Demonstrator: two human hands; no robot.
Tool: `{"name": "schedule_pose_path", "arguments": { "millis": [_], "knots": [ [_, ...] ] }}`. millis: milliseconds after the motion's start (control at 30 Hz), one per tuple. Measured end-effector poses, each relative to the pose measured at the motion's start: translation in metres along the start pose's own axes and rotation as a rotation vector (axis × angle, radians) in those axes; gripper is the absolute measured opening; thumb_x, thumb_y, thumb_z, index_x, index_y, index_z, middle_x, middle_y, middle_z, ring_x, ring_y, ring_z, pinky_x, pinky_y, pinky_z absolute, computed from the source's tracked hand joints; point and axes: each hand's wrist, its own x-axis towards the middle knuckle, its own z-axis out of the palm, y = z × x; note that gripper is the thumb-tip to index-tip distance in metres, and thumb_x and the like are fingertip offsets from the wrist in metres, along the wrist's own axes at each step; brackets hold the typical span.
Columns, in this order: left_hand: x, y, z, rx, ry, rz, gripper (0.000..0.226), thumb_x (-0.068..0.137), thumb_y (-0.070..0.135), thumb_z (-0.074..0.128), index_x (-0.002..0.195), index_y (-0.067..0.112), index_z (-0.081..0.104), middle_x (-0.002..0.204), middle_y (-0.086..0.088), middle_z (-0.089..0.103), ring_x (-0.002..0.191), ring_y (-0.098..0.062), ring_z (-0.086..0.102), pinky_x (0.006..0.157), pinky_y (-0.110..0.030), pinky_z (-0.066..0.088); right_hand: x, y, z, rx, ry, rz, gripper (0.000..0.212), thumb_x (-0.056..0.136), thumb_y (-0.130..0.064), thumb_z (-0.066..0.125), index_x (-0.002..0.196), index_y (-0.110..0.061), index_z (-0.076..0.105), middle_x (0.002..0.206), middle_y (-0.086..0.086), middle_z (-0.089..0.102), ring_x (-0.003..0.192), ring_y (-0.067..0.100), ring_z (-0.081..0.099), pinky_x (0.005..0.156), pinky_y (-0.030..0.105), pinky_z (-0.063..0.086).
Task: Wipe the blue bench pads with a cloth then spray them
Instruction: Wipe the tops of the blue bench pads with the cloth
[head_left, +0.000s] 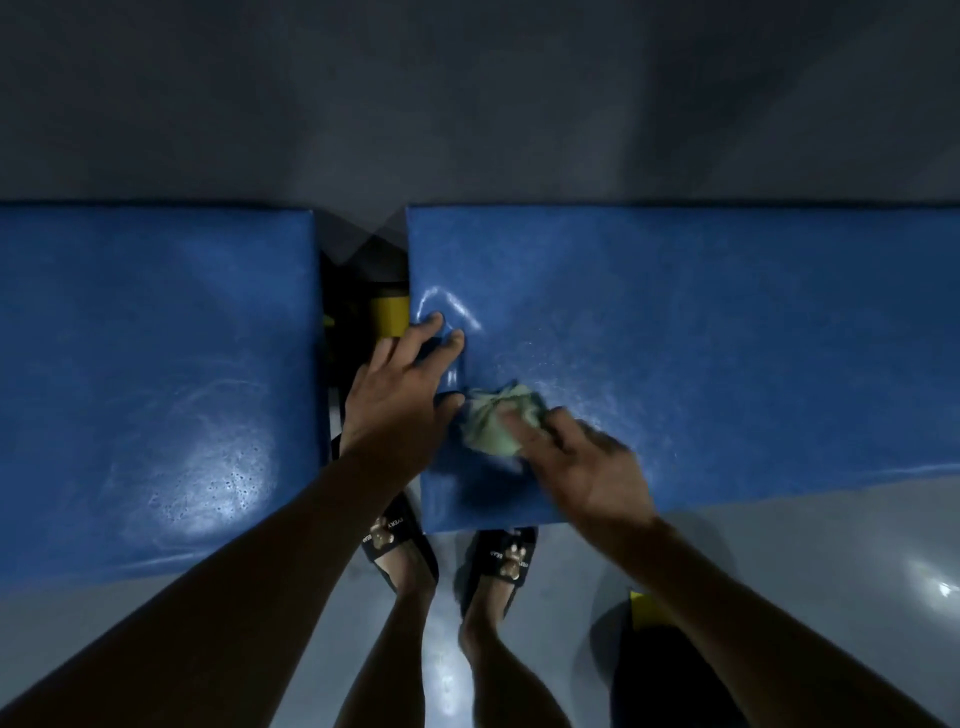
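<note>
Two blue padded bench pads lie side by side with a gap between them: the left pad (156, 364) and the right pad (701, 338). My left hand (400, 395) rests with fingers spread on the near left corner of the right pad, pressing its edge. My right hand (587, 467) presses a crumpled pale green cloth (493, 421) onto the right pad near that corner; the hand is motion-blurred. Shiny smears show on both pads. No spray bottle is in view.
The gap between the pads shows the dark bench frame with a yellow part (389, 312). Grey floor lies beyond and in front. My feet in black slippers (400, 545) stand at the pads' front edge. A dark object with a yellow patch (644, 613) sits at lower right.
</note>
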Motion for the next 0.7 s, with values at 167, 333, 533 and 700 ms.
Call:
{"name": "schedule_pose_path", "arguments": {
  "millis": [167, 333, 533, 700],
  "knots": [
    [0.001, 0.007, 0.003, 0.039, -0.002, -0.039, 0.069, 0.086, 0.033, 0.071, 0.148, 0.028, 0.042, 0.158, 0.006, 0.031, 0.131, -0.026, 0.037, 0.104, -0.048, 0.043, -0.011, 0.07, -0.01, 0.087, 0.166, 0.771, 0.05, 0.1, -0.037, 0.046, 0.15, -0.037, 0.041, 0.11, 0.008, 0.048, 0.066, 0.035, 0.056, 0.057, 0.034, 0.039],
    [0.0, 0.013, 0.005, 0.088, 0.028, -0.057, 0.068, 0.083, 0.032, 0.072, 0.145, 0.025, 0.047, 0.155, 0.005, 0.035, 0.126, -0.029, 0.041, 0.1, -0.049, 0.045, 0.002, -0.046, 0.016, 0.204, 0.158, 0.605, 0.05, 0.099, -0.029, 0.048, 0.149, -0.027, 0.045, 0.118, 0.012, 0.055, 0.074, 0.027, 0.06, 0.057, 0.031, 0.044],
    [-0.003, 0.015, 0.004, 0.121, 0.004, -0.051, 0.068, 0.085, 0.033, 0.07, 0.148, 0.025, 0.044, 0.158, 0.003, 0.033, 0.13, -0.032, 0.041, 0.101, -0.051, 0.043, -0.054, 0.003, -0.003, 0.102, -0.048, 0.107, 0.058, 0.087, -0.021, 0.066, 0.141, -0.034, 0.053, 0.111, 0.003, 0.06, 0.074, 0.022, 0.063, 0.056, 0.029, 0.051],
    [-0.006, 0.015, 0.011, 0.117, 0.038, -0.056, 0.066, 0.088, 0.033, 0.066, 0.149, 0.023, 0.043, 0.158, 0.0, 0.032, 0.127, -0.035, 0.043, 0.098, -0.051, 0.043, -0.103, 0.102, -0.021, 0.072, 0.078, 0.781, 0.051, 0.102, -0.033, 0.047, 0.152, -0.032, 0.038, 0.115, 0.014, 0.046, 0.066, 0.041, 0.057, 0.059, 0.039, 0.045]
  ]
}}
